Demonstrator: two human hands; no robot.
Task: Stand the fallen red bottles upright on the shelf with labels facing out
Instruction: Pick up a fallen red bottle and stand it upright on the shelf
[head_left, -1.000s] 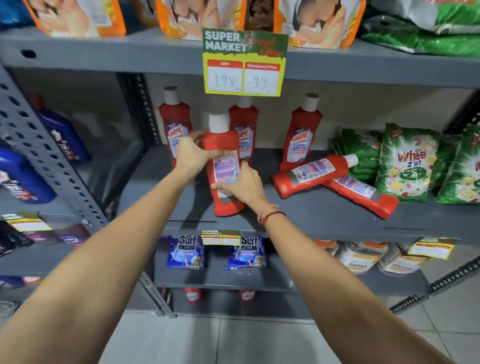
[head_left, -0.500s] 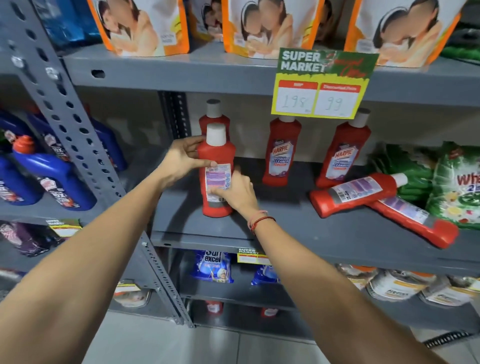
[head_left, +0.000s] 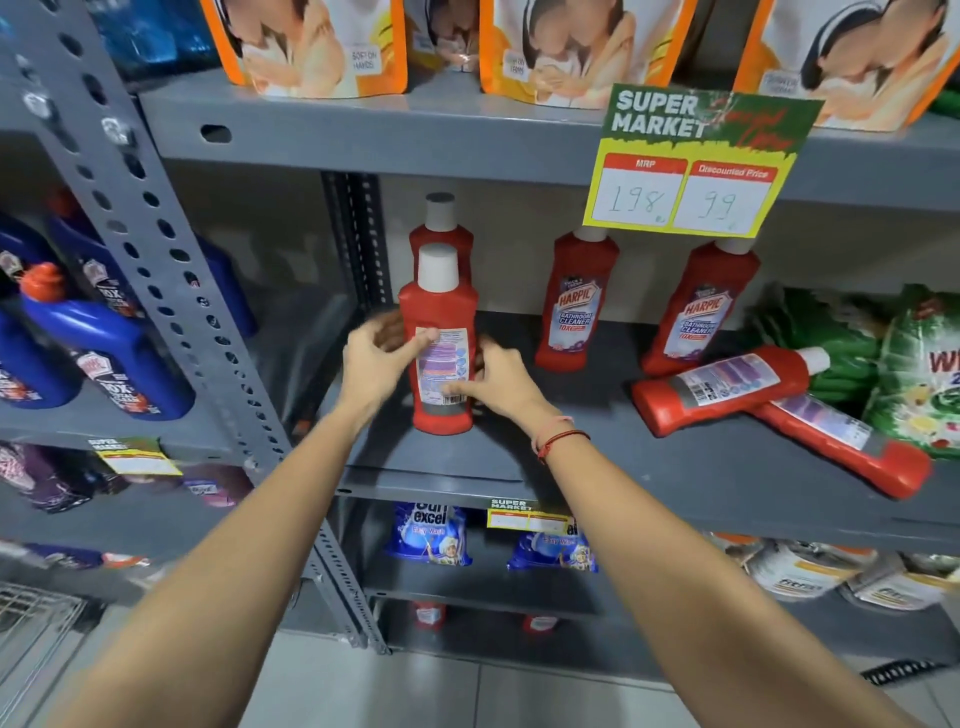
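A red bottle (head_left: 441, 312) with a white cap stands upright on the grey shelf (head_left: 597, 467), its back label toward me. My left hand (head_left: 376, 358) and my right hand (head_left: 493, 382) grip its sides. Another upright red bottle (head_left: 440, 228) stands right behind it. Two more upright red bottles (head_left: 576, 301) (head_left: 701, 306) show their Harpic front labels. To the right, two red bottles lie on their sides: one (head_left: 722, 389) rests across the other (head_left: 841, 447).
A yellow price sign (head_left: 691, 166) hangs from the upper shelf. Green detergent bags (head_left: 914, 374) fill the right end. Blue bottles (head_left: 104, 353) stand left of a perforated grey upright post (head_left: 171, 270). Pouches sit on the shelf below.
The held bottle has gone from the shelf's front toward its left part, in front of the back bottle, with both hands around it. The view has shifted left and closer.
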